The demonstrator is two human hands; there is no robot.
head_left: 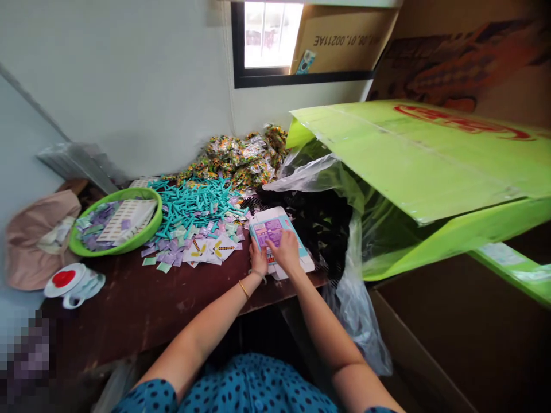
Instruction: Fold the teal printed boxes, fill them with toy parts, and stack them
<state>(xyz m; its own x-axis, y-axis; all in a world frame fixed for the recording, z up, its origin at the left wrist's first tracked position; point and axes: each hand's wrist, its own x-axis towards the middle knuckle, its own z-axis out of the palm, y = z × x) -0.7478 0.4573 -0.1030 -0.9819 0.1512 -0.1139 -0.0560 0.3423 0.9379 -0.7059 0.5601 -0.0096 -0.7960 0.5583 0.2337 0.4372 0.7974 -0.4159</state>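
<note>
A stack of flat printed cartons point(305, 252) lies at the table's front edge, the top one light blue with a purple printed panel. My left hand point(258, 259) grips the stack's left edge, thumb side up. Over the top carton, my right hand point(287, 250) is curled with its thumb pointing left; its fingertips press on the purple panel and are partly hidden. Just left of the cartons are white cards point(212, 250) with pickaxe-like prints, among small purple and green sachets point(170, 256). Behind these spreads a heap of small teal plastic pieces point(196, 201).
A green basket point(160, 215) of sachets and printed sheets stands left, near a lidded mug point(81, 287) and a pink cloth hat point(32, 246). Multicoloured foil packets point(241, 158) pile against the wall. A large green box point(413, 155) with clear plastic lining overhangs the right.
</note>
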